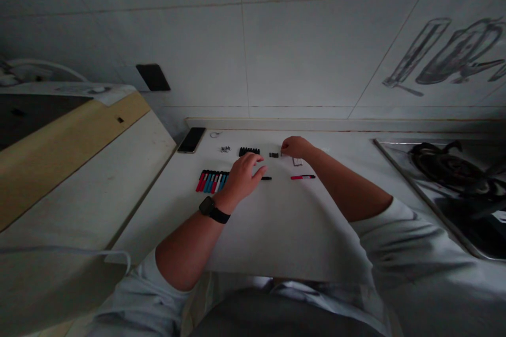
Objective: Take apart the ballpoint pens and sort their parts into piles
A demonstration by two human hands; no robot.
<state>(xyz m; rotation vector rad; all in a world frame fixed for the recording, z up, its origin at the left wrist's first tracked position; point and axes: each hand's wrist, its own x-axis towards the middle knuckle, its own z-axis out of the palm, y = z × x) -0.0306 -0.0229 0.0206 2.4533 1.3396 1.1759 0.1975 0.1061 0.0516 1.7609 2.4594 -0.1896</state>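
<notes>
My left hand (pixel 245 175) hovers over the white countertop with its thumb and fingers apart, holding nothing visible. A black pen-like piece (pixel 266 178) shows just right of its thumb, partly covered by the hand. Directly left lies a row of red, blue and white markers (pixel 209 181). Several black caps (pixel 248 151) stand side by side beyond my fingers. My right hand (pixel 294 146) is pinched, fingertips down near some small dark pieces (pixel 273 155); what it grips is too small to make out. Below it lie thin small pieces (pixel 297 161) and a red marker with a black end (pixel 302 177).
A phone (pixel 192 140) and a thin ring (pixel 214 135) lie at the back left, near a pile of tiny metal pieces (pixel 225 149). A gas stove (pixel 446 174) borders the counter on the right. A pale cabinet side (pixel 130 168) rises on the left, a tiled wall behind.
</notes>
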